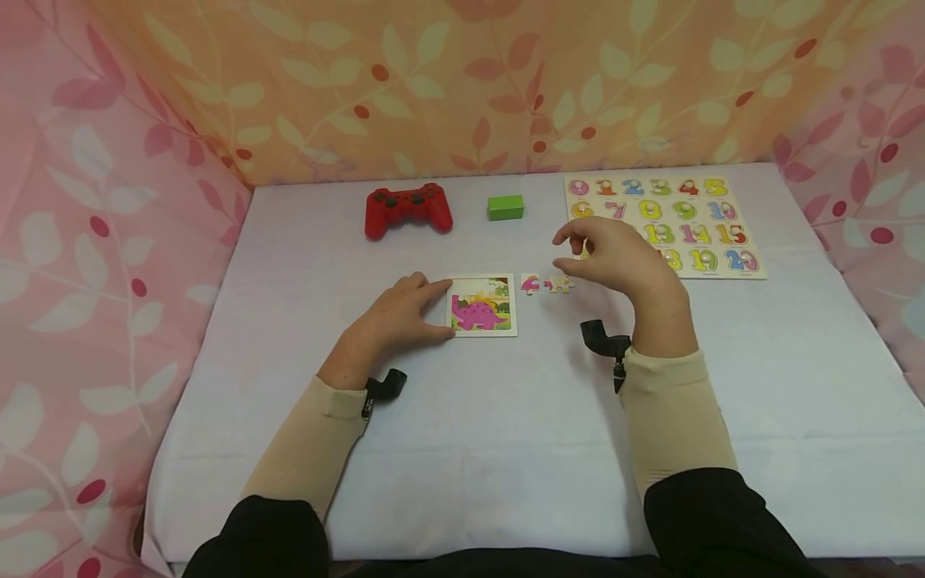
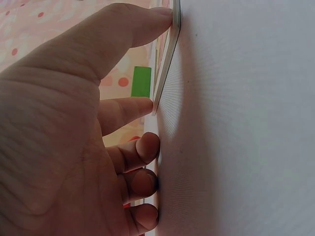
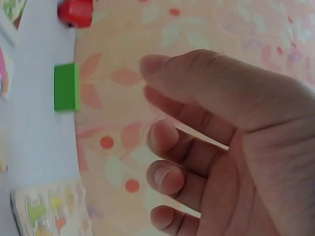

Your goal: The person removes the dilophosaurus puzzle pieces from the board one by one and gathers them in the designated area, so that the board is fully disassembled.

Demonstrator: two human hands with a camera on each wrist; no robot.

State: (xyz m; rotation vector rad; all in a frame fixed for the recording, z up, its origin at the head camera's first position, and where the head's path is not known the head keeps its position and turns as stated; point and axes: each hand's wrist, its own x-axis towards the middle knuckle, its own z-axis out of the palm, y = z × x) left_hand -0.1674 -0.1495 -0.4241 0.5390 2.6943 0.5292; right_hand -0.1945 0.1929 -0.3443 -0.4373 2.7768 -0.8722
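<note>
A small dinosaur jigsaw puzzle (image 1: pixel 480 311) in a white-rimmed frame lies on the table, most of its picture filled with a pink dinosaur. My left hand (image 1: pixel 401 311) rests at its left side, with thumb and forefinger stretched apart to touch the two left corners. In the left wrist view the puzzle's edge (image 2: pixel 167 59) runs between thumb and forefinger. Two loose jigsaw pieces, a pink one (image 1: pixel 531 283) and a pale one (image 1: pixel 559 283), lie to the right of the frame. Raised above and right of them, my right hand (image 1: pixel 614 255) has loosely bent fingers and holds nothing.
At the back stand a red game controller (image 1: pixel 408 210) and a green block (image 1: pixel 505 207). A number puzzle board (image 1: pixel 723 273) lies at the back right, partly covered by my right hand. Patterned cloth (image 1: pixel 462 88) walls in the back and sides.
</note>
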